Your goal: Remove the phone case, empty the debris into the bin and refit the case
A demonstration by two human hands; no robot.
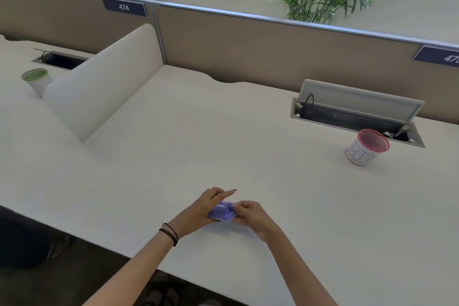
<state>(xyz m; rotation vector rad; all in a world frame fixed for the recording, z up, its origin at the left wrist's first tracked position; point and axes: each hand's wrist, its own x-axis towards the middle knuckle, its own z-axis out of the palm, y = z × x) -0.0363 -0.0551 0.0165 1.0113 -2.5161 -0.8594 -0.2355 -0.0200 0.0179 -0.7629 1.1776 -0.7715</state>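
1. Gripping the lilac phone case (221,211) from both ends, the person holds it low over the near part of the white desk (223,136), close to the body, probably so that both thumbs can work at its edges with good leverage.
2. The left hand (202,208) is wrapped around the left end of the case, fingers closed under and behind it, with the index finger (227,194) stretched out straight above it and touching nothing.
3. The right hand (248,213) is pinched shut on the right end, fingers curled tight at the case's rim, which looks like a peeling or pressing hold on a corner.
4. Whether the phone is inside the case cannot be told; the hands cover too much, so the step could be taking off or refitting.
5. The bin (367,148), a white cup with a red rim and "BIN" written on its side, stands well apart to the right, just beside the open cable tray (357,117). It is within reach of the right arm, a sensible spot for tipping debris without standing.
6. No debris shows on the desk or in the case at this size.
7. A green-rimmed cup (37,81) sits far left beyond the white divider (104,77) and plays no part.
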